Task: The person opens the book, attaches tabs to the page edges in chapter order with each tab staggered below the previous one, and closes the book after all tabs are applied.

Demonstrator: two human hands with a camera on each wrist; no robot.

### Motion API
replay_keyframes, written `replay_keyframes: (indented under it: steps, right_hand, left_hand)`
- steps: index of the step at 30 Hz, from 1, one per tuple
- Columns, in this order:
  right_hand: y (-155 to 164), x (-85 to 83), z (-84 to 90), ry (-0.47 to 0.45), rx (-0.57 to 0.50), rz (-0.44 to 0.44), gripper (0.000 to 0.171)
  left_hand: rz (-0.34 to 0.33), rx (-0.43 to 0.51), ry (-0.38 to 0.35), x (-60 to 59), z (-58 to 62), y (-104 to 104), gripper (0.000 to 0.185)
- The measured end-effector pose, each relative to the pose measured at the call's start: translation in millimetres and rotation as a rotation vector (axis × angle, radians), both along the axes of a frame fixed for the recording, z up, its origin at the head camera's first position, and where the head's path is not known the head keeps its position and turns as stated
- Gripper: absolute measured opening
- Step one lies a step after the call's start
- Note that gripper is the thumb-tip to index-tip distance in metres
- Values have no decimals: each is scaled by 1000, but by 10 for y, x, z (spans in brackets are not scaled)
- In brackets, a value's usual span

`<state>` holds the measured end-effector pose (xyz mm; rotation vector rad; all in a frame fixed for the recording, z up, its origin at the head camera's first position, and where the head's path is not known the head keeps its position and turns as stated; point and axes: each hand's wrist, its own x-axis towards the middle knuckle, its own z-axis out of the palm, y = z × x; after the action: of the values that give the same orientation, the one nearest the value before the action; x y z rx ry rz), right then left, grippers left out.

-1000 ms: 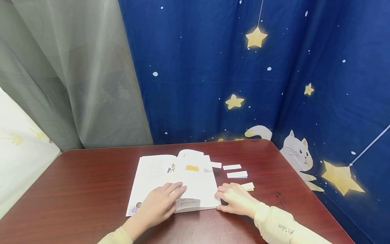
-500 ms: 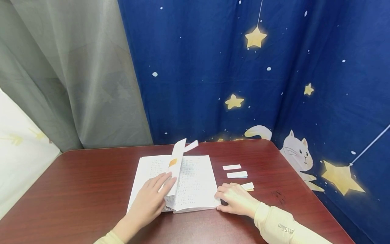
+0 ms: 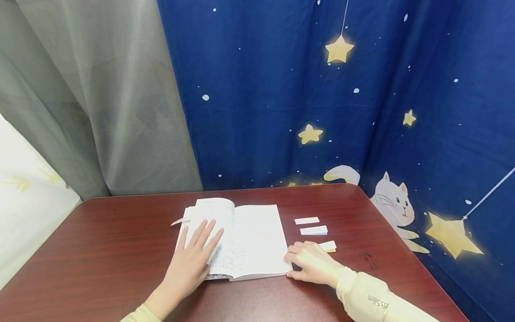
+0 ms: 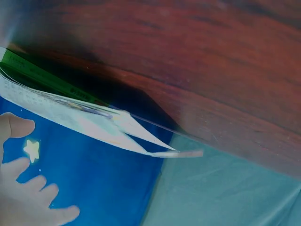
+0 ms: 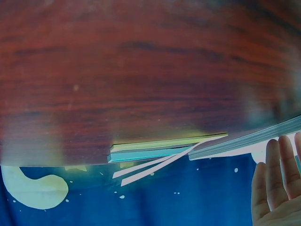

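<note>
An open book (image 3: 257, 237) lies on the table with printed pages showing. My left hand (image 3: 191, 259) is over the left page, its fingers spread and straight. A narrow paper strip (image 3: 180, 221) juts from that side's outer edge. In the left wrist view the book's raised pages (image 4: 89, 125) fan apart near that strip. My right hand (image 3: 311, 264) rests against the book's lower right edge; its fingers (image 5: 275, 169) look long and straight in the right wrist view.
Right of the book lie several sticky-note strips: a white one (image 3: 307, 220), a white and blue stack (image 3: 314, 230) and a white and yellow stack (image 3: 329, 246) beside my right hand. A curtain (image 3: 261, 112) hangs behind the brown table (image 3: 112, 250).
My left hand has swung the leaf with the orange sticker and jutting strip from right to left, and now spreads over the left side. The right hand has stayed put.
</note>
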<state>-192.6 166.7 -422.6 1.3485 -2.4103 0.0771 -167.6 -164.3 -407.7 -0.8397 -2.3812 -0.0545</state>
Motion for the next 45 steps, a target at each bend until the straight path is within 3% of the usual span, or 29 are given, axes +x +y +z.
replay_keyframes:
  steps: [6,11,18,25,31,45]
  right_hand:
    - [3,-5,-3,8,-9,5,22]
    - [7,-5,-10,5,-13,6,22]
    - [10,-6,-23,22,-21,16,23]
    - [13,-1,-32,16,-22,14,23]
    - [16,1,-37,15,-27,19,22]
    - [22,-6,-29,21,-15,21,22]
  left_hand:
    - [-44,-51,-57,15,-56,86,56]
    - [-33,-48,-127,25,-82,190,45]
    - [-53,-61,-140,45,-121,361,31]
    - [-7,-121,-196,62,-151,484,46]
    - [23,-158,-184,74,-169,514,52]
    - [25,-173,-135,54,-170,555,46]
